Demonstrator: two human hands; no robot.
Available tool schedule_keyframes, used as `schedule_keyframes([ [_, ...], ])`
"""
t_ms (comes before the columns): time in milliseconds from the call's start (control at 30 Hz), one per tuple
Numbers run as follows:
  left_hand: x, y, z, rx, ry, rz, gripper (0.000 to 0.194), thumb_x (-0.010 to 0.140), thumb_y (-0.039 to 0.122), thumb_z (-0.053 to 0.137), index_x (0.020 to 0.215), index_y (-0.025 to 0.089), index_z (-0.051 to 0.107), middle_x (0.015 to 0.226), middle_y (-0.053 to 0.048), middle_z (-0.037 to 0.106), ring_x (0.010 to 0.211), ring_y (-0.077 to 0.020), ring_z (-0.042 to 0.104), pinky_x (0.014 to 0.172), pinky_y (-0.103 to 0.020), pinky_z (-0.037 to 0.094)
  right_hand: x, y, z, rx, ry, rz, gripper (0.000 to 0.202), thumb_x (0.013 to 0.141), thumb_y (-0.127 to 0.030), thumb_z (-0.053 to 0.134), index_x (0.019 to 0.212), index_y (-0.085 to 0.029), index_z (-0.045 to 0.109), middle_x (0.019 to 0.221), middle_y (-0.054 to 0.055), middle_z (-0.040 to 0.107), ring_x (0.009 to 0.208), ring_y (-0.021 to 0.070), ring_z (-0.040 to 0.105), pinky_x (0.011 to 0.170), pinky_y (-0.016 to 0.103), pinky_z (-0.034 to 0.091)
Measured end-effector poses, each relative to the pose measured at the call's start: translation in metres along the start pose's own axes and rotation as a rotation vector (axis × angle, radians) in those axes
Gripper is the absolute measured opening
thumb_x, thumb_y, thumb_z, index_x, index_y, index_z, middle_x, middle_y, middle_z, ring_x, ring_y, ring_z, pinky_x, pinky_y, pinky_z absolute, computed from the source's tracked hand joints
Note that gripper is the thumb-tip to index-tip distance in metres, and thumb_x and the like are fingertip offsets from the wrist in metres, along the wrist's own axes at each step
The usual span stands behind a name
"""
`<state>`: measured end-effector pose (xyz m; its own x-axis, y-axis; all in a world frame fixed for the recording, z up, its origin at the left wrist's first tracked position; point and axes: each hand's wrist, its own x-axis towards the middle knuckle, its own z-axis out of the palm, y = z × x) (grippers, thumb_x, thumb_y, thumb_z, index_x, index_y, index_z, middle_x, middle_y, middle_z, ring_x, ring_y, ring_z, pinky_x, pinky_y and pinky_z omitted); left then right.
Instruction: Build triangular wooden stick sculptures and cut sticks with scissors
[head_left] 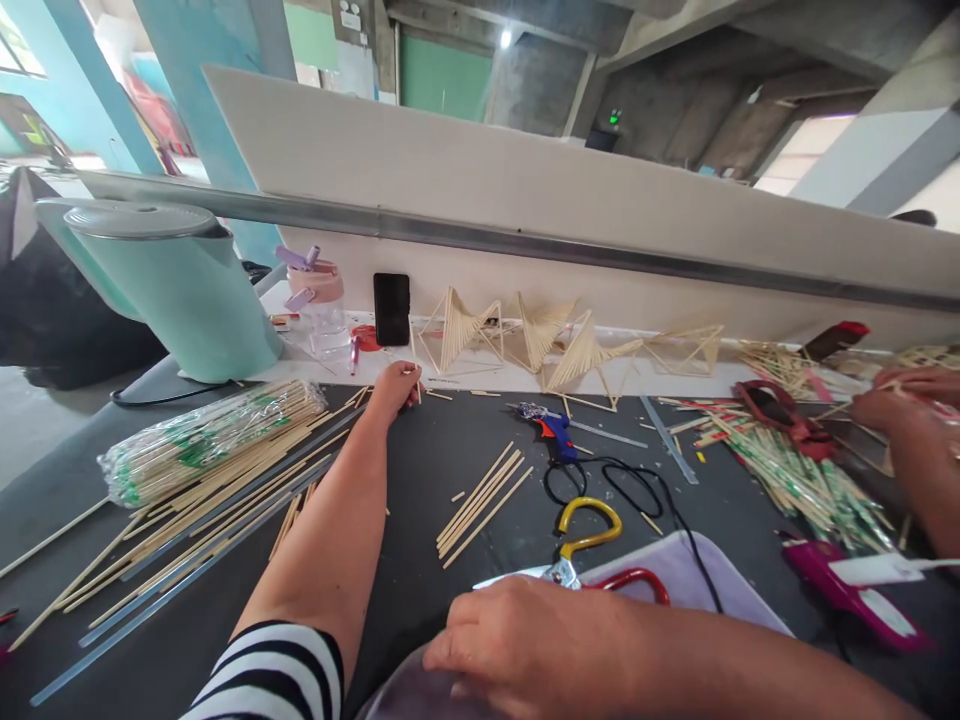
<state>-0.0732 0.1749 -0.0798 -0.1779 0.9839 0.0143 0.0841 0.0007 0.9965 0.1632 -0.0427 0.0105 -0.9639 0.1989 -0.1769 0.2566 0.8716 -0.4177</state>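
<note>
The left hand (396, 388) is at the centre of the frame, thumb and fingers together on a short wooden stick (418, 385); its long axis stands near vertical. The right hand (517, 630), lower centre, lies palm down with curled fingers; its underside is hidden, so whether its grip holds anything cannot be told. Just beyond it, metal scissors (568, 572) with yellow and red handles point left. At mid-frame, slim, smooth bamboo sticks (480, 508) lie on the dark, matt worktop (420, 570), running lower left to upper right. A blue glue gun (556, 437) points its nozzle upper left. Behind, fan-like, twisted stick models (544, 335) with triangular frames stand along the white panel (480, 150).
</note>
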Motion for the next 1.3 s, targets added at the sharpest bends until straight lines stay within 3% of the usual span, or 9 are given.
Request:
schedule_keyframes([
  [300, 0.009, -0.01, 0.0, 0.006, -0.012, 0.033, 0.016, 0.08, 0.03, 0.059, 0.083, 0.014, 0.055, 0.055, 0.003, 0.059, 0.034, -0.0058, 0.044, 0.033, -0.015, 0.031, 0.015, 0.051, -0.018, 0.21, 0.175, 0.116, 0.029, 0.09, -0.021, 0.049, 0.114, -0.014, 0.065, 0.108, 0.01, 0.069, 0.1, 0.0172, 0.062, 0.087, 0.025, 0.045],
  [400, 0.009, -0.012, 0.0, -0.012, -0.018, 0.039, 0.018, 0.079, 0.031, 0.06, 0.085, 0.015, 0.055, 0.055, 0.003, 0.058, 0.035, -0.0059, 0.044, 0.032, -0.015, 0.03, 0.035, 0.088, -0.032, 0.307, 0.409, 0.321, 0.024, 0.084, -0.012, 0.052, 0.101, -0.016, 0.069, 0.093, 0.005, 0.071, 0.085, 0.0152, 0.065, 0.08, 0.026, 0.048],
  [500, 0.009, -0.012, 0.001, -0.026, -0.018, 0.049, 0.02, 0.077, 0.031, 0.061, 0.086, 0.015, 0.055, 0.054, 0.003, 0.058, 0.035, -0.0057, 0.043, 0.032, -0.015, 0.029, 0.058, 0.138, -0.053, 0.61, 0.615, 0.563, 0.022, 0.081, -0.009, 0.054, 0.097, -0.018, 0.067, 0.07, -0.001, 0.065, 0.055, 0.0102, 0.059, 0.057, 0.023, 0.048],
  [600, 0.009, -0.012, 0.001, -0.034, -0.014, 0.055, 0.021, 0.077, 0.031, 0.062, 0.087, 0.015, 0.055, 0.054, 0.003, 0.058, 0.034, -0.0054, 0.043, 0.032, -0.015, 0.028, 0.08, 0.188, -0.073, 0.872, 0.903, 0.761, 0.022, 0.077, -0.006, 0.06, 0.096, -0.017, 0.065, 0.068, -0.002, 0.062, 0.057, 0.0111, 0.059, 0.05, 0.021, 0.047],
  [733, 0.007, -0.013, 0.0, -0.037, -0.009, 0.058, 0.019, 0.078, 0.031, 0.061, 0.086, 0.015, 0.056, 0.054, 0.003, 0.058, 0.033, -0.005, 0.042, 0.032, -0.015, 0.028, 0.104, 0.237, -0.087, 0.932, 1.043, 0.868, 0.023, 0.087, -0.021, 0.06, 0.108, -0.013, 0.06, 0.094, 0.006, 0.064, 0.079, 0.0151, 0.062, 0.066, 0.029, 0.054],
  [800, 0.007, -0.013, 0.0, -0.04, -0.006, 0.056, 0.018, 0.079, 0.031, 0.06, 0.084, 0.015, 0.055, 0.054, 0.003, 0.058, 0.033, -0.005, 0.042, 0.032, -0.015, 0.028, 0.116, 0.253, -0.088, 0.972, 1.091, 0.885, 0.031, 0.091, -0.032, 0.056, 0.117, -0.015, 0.056, 0.113, 0.008, 0.06, 0.094, 0.0187, 0.061, 0.079, 0.038, 0.054],
  [900, 0.009, -0.014, 0.0, -0.042, 0.009, 0.046, 0.019, 0.079, 0.033, 0.061, 0.081, 0.015, 0.054, 0.052, 0.003, 0.058, 0.032, -0.0047, 0.042, 0.033, -0.015, 0.028, 0.133, 0.269, -0.087, 1.027, 1.153, 0.857, 0.035, 0.091, -0.035, 0.055, 0.12, -0.016, 0.055, 0.119, 0.009, 0.057, 0.1, 0.0204, 0.06, 0.083, 0.041, 0.053],
  [1133, 0.013, -0.02, 0.0, -0.034, 0.021, 0.033, 0.018, 0.081, 0.033, 0.059, 0.078, 0.015, 0.054, 0.049, 0.003, 0.057, 0.031, -0.0049, 0.041, 0.032, -0.015, 0.028, 0.164, 0.288, -0.086, 1.099, 1.268, 0.752, 0.007, 0.075, -0.017, 0.065, 0.079, -0.016, 0.059, 0.066, -0.003, 0.06, 0.058, 0.0084, 0.054, 0.054, 0.02, 0.044],
  [1300, 0.014, -0.023, 0.001, -0.065, 0.033, 0.032, 0.016, 0.082, 0.031, 0.057, 0.084, 0.016, 0.054, 0.051, 0.003, 0.058, 0.033, -0.0051, 0.044, 0.033, -0.015, 0.029, 0.167, 0.292, -0.086, 1.137, 1.295, 0.69, 0.014, 0.067, -0.012, 0.063, 0.075, -0.018, 0.053, 0.06, -0.005, 0.057, 0.051, 0.0085, 0.052, 0.052, 0.022, 0.045],
])
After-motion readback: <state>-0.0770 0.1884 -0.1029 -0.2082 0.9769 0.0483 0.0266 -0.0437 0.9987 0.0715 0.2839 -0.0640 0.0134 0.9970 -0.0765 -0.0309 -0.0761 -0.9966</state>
